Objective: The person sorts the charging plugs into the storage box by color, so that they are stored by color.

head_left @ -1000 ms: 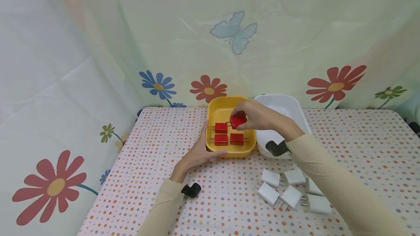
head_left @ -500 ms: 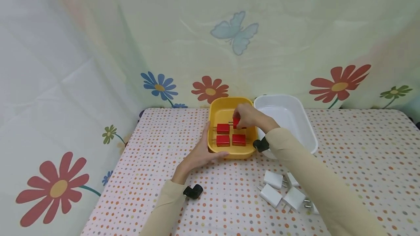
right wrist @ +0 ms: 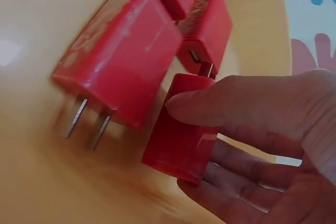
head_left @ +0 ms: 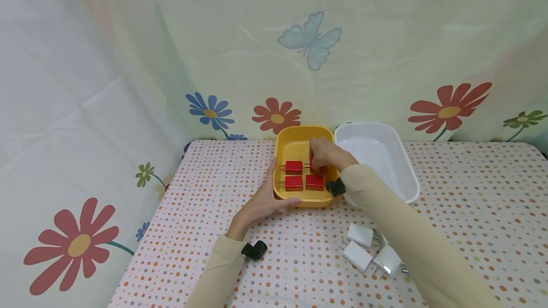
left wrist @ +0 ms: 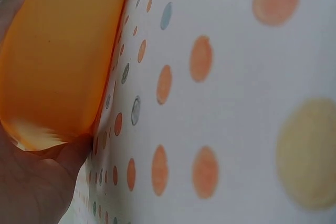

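Observation:
My left hand [head_left: 262, 199] holds the near left corner of a yellow plastic tray [head_left: 314, 202], thumb along its front wall and fingers along its left side. Inside the tray my right hand [head_left: 327, 153] pinches a red charger plug [right wrist: 181, 135], its metal prongs pointing left in the head view. The right wrist view shows the thumb on the plug's upper face and fingers on its far side. Beside it lie a far-left red plug [head_left: 294, 168], a near-left red plug [head_left: 293, 184] and a near-right red plug [head_left: 315, 182].
A white plastic tray [head_left: 381, 156] stands against the yellow tray's right side. Several white charger plugs [head_left: 357, 256] lie loose on the dotted tablecloth [head_left: 317, 270], some partly hidden by my right forearm. A floral curtain [head_left: 239, 51] rises behind the table.
My right hand has brought the red plug down and slightly right into the yellow tray, next to the others. The left hand keeps its hold on the tray; the view has shifted slightly.

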`<control>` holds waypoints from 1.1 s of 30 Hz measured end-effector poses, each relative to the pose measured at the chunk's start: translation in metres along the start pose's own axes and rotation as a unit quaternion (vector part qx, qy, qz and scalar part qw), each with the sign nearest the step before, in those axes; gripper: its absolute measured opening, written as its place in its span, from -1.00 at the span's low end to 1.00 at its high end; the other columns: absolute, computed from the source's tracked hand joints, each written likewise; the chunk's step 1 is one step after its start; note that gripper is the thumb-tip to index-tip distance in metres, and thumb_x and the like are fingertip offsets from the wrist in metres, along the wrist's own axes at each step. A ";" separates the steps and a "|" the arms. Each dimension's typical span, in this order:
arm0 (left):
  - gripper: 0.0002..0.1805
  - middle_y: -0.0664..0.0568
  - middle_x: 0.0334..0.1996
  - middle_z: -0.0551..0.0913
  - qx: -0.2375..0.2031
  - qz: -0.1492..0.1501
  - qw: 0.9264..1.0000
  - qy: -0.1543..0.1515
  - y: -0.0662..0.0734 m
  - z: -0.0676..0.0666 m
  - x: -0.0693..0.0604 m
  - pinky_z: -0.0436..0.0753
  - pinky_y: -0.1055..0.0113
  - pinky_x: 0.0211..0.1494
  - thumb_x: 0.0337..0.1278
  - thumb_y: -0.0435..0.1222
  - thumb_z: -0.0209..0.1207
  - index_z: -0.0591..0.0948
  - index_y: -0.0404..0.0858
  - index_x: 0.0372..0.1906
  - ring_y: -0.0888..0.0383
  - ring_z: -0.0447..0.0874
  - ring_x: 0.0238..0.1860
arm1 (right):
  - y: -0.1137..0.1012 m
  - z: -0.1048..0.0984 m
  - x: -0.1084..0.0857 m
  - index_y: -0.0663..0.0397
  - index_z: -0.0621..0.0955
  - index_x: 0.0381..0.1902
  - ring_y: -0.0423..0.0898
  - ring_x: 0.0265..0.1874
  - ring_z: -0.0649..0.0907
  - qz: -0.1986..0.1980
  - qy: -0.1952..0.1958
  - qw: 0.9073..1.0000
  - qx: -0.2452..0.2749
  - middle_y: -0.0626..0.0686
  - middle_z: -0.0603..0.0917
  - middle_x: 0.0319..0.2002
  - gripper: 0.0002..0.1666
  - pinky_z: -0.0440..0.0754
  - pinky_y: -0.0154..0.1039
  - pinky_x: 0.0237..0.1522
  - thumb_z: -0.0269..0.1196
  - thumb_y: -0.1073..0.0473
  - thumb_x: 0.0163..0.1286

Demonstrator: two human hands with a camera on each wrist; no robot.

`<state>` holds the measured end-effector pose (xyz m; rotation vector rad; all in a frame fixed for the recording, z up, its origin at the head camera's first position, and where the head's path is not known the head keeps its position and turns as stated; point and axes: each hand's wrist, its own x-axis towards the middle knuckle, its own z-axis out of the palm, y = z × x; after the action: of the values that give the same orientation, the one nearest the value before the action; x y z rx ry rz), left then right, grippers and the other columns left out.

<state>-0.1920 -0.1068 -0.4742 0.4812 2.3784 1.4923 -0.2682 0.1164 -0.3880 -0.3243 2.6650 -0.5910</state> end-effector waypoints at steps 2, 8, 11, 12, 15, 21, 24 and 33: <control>0.41 0.02 0.65 0.10 -0.001 0.002 1.000 0.000 0.001 0.001 0.000 0.25 -0.05 0.58 0.07 0.08 0.54 -0.32 0.14 0.71 0.05 0.23 0.55 | 0.002 0.003 -0.002 0.33 0.61 -0.13 0.06 -0.32 0.59 0.010 -0.003 1.000 0.010 0.19 0.64 -0.28 -0.73 0.65 -0.24 -0.31 0.43 0.43 0.23; 0.41 0.03 0.65 0.10 -0.002 0.001 1.000 -0.002 0.001 0.005 -0.001 0.26 -0.03 0.58 0.08 0.08 0.53 -0.33 0.17 0.70 0.06 0.25 0.54 | 0.007 0.010 -0.004 0.35 0.59 -0.11 0.08 -0.29 0.60 0.014 -0.001 0.999 0.029 0.21 0.63 -0.26 -0.73 0.70 -0.19 -0.24 0.41 0.47 0.25; 0.40 0.05 0.64 0.13 -0.008 0.002 1.000 -0.004 0.000 0.008 0.000 0.29 -0.01 0.57 0.08 0.07 0.53 -0.33 0.21 0.69 0.07 0.27 0.53 | 0.009 0.012 -0.005 0.37 0.61 -0.09 0.08 -0.30 0.61 0.011 -0.002 1.000 0.023 0.21 0.64 -0.24 -0.71 0.70 -0.19 -0.24 0.40 0.48 0.24; 0.39 0.06 0.63 0.13 -0.010 0.004 1.000 -0.005 0.001 0.008 0.000 0.29 -0.01 0.57 0.08 0.07 0.53 -0.32 0.22 0.69 0.07 0.27 0.53 | 0.009 0.012 -0.006 0.37 0.61 -0.07 0.08 -0.30 0.60 0.009 -0.002 1.000 0.022 0.22 0.64 -0.23 -0.70 0.70 -0.20 -0.24 0.41 0.48 0.24; 0.39 0.06 0.64 0.13 -0.007 0.008 1.000 -0.004 0.000 0.010 0.000 0.28 -0.02 0.57 0.09 0.07 0.53 -0.33 0.22 0.69 0.08 0.26 0.54 | 0.009 0.010 -0.009 0.40 0.61 0.03 0.07 -0.30 0.61 0.005 0.000 1.000 0.019 0.24 0.66 -0.18 -0.62 0.72 -0.20 -0.21 0.41 0.46 0.25; 0.39 0.03 0.65 0.12 0.004 0.008 1.000 -0.004 -0.001 0.009 -0.001 0.26 -0.07 0.58 0.11 0.08 0.51 -0.33 0.15 0.70 0.05 0.23 0.56 | 0.006 0.000 -0.030 0.48 0.64 0.08 0.10 -0.25 0.66 -0.047 0.036 0.998 0.000 0.32 0.71 -0.07 -0.60 0.75 -0.09 -0.07 0.40 0.41 0.30; 0.40 0.02 0.65 0.12 0.006 0.006 1.000 -0.004 0.000 0.008 -0.002 0.27 -0.07 0.57 0.10 0.07 0.52 -0.34 0.16 0.70 0.04 0.24 0.55 | 0.002 -0.004 -0.049 0.49 0.67 0.06 0.16 -0.12 0.68 -0.079 0.065 0.995 -0.015 0.35 0.72 -0.03 -0.62 0.73 0.01 0.06 0.41 0.41 0.31; 0.42 0.01 0.64 0.12 0.000 0.019 1.000 0.002 -0.001 0.001 -0.002 0.29 -0.06 0.57 0.07 0.08 0.53 -0.34 0.13 0.70 0.05 0.23 0.55 | -0.017 0.003 -0.141 0.37 0.70 0.04 0.16 -0.02 0.67 -0.121 0.131 0.984 0.007 0.24 0.70 0.00 -0.59 0.74 0.03 0.05 0.52 0.36 0.25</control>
<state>-0.1898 -0.1074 -0.4753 0.5274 2.3847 1.5122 -0.1386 0.1426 -0.3371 -0.6105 2.8935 -0.7733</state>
